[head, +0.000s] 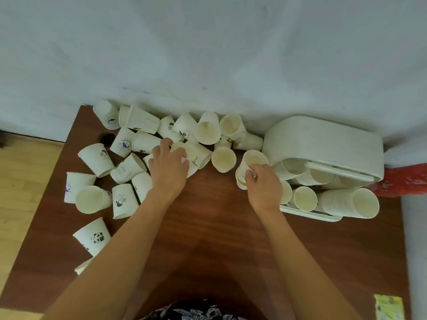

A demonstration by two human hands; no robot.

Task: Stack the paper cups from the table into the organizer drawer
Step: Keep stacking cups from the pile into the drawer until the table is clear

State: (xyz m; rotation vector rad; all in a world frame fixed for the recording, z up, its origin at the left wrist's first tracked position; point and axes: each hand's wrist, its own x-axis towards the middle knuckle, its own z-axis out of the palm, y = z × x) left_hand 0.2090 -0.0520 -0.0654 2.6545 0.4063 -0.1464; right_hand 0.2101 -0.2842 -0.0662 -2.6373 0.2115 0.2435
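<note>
Several white paper cups [97,159] with small printed pictures lie scattered over the back and left of the brown table [208,227]. My left hand [169,168] reaches into the pile and curls its fingers round one cup [184,151] lying on its side. My right hand [264,184] grips a short stack of cups [250,161] at the middle right, mouth facing up and back. The white organizer [323,144] stands at the right against the wall, its drawer [309,214] pulled out and holding several lying stacks of cups [346,202].
A white wall runs along the table's back edge. A round cable hole [107,138] is in the table at the back left. Something red [402,181] lies right of the organizer. A yellow-green paper [389,307] sits at the front right corner. Wooden floor shows at left.
</note>
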